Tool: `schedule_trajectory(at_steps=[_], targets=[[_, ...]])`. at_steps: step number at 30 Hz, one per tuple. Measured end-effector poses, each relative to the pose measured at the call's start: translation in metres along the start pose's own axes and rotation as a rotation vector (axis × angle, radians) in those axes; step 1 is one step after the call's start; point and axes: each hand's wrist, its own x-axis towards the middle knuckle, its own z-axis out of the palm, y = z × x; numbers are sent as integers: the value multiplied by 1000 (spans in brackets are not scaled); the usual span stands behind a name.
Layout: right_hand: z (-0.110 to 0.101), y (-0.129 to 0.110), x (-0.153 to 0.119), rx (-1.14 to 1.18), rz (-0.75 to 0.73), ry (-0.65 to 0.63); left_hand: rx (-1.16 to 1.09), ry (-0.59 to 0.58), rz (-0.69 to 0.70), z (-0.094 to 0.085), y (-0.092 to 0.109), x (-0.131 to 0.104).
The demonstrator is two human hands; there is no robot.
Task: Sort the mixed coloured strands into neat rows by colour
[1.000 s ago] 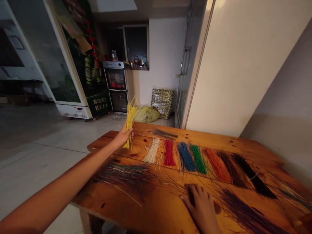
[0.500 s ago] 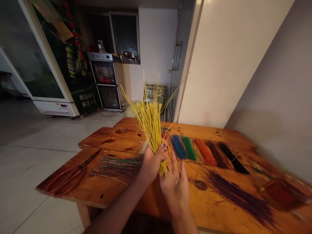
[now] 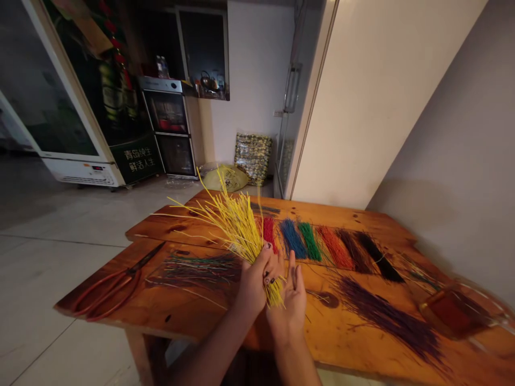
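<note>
Yellow strands (image 3: 239, 228), thin and stiff like dyed straw, sit bunched in my left hand (image 3: 254, 287), above the table's near middle. My fingers are curled snugly round the lower part, with the thumb laid up along it. Below my grip the short ends gather in a tuft; above, the bunch fans out up and to the left, a few long strands straying loose and one standing nearly upright.

My right hand (image 3: 287, 308) is open beside it, palm turned up, fingers loosely spread and gripping nothing; the tuft lies over its palm side, though I can't tell whether they touch. Both forearms reach in from the near edge, wrists close together.

Beyond my fingers, on the wooden table (image 3: 193, 321), a red bundle (image 3: 269, 230) and a blue bundle (image 3: 293, 238) lie. Mixed-colour strands (image 3: 197, 268) and red-handled scissors (image 3: 110, 292) lie leftward, a purple bundle (image 3: 390, 316) rightward.
</note>
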Motion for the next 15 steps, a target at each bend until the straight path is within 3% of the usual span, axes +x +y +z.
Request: schedule_trajectory(at_steps=[6, 15], targets=[[-1, -1, 1, 24, -23, -17, 82, -36, -59, -9, -11, -7], [-20, -1, 12, 67, 78, -8, -5, -23, -120, -6, -7, -11]])
